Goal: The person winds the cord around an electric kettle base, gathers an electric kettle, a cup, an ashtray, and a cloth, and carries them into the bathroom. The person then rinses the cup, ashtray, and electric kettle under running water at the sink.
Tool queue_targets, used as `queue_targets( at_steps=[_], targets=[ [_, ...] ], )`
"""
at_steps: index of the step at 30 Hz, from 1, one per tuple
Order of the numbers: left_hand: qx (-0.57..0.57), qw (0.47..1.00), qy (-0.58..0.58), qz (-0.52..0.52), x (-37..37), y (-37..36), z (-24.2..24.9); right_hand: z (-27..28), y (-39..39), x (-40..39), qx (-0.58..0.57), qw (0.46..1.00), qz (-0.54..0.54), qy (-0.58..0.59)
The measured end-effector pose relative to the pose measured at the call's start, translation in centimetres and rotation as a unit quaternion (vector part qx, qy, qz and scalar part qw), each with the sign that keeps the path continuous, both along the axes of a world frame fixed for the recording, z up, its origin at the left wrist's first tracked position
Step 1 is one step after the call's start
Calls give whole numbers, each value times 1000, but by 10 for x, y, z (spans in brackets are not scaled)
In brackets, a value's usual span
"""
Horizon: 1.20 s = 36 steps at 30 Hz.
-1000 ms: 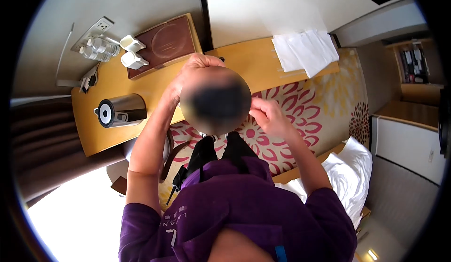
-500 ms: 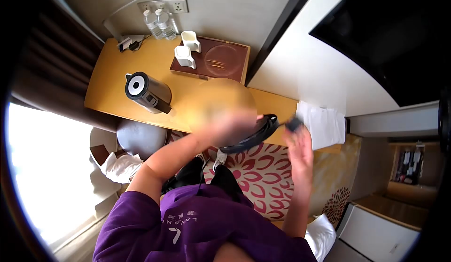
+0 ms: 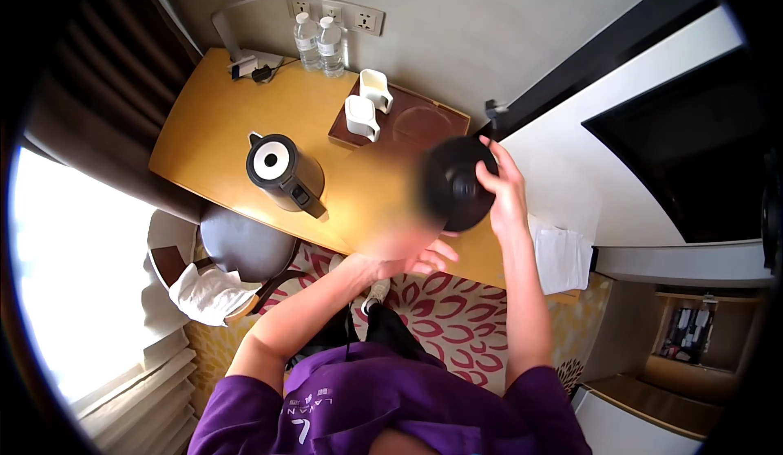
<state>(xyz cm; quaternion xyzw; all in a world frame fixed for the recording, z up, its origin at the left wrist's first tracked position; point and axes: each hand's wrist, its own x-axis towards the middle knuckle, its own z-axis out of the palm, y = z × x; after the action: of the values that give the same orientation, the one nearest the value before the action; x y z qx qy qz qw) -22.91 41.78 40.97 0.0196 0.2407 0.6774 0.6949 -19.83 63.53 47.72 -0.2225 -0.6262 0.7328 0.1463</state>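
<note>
Since the earlier frame, brings right hand (image 3: pixel 507 192) onto round black kettle base (image 3: pixel 458 186) and shows it face-on, apparently shifting the load to this grip.
Clasps the smooth rim, with thumb on face; spreads fingers of left hand (image 3: pixel 409 257) below-left of the grip, with any hold there lost in blur; has rounded metallic electric kettle (image 3: pixel 281 174) well left, squarish white mugs (image 3: pixel 360 117) up-left.

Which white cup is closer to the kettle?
The front cup: it stands on the kettle's side, while the other cup is behind it, nearer the wall.
</note>
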Motion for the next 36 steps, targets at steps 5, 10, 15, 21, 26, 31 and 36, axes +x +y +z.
queue_targets(
  at_steps=[5,10,15,21,26,31,36],
  targets=[
    [-75,988,9,134,-18,-88,-20,-99,58,-110,24,983,15,-182],
    [-158,958,-13,237,-9,-171,-27,-187,93,-178,118,967,45,-219],
    [-196,926,-42,320,-3,-210,-41,-169,61,-192,537,759,29,-368],
    [-242,912,-40,329,-4,-198,-52,-210,62,-220,564,748,-10,-350],
    [-243,915,-60,317,0,-188,-54,-204,45,-235,577,719,46,-385],
    [-273,916,-25,292,5,-192,-59,-208,56,-241,590,703,70,-391],
    [-299,898,-6,321,3,-208,-66,-139,-10,-204,539,837,-36,-90]
  ],
)
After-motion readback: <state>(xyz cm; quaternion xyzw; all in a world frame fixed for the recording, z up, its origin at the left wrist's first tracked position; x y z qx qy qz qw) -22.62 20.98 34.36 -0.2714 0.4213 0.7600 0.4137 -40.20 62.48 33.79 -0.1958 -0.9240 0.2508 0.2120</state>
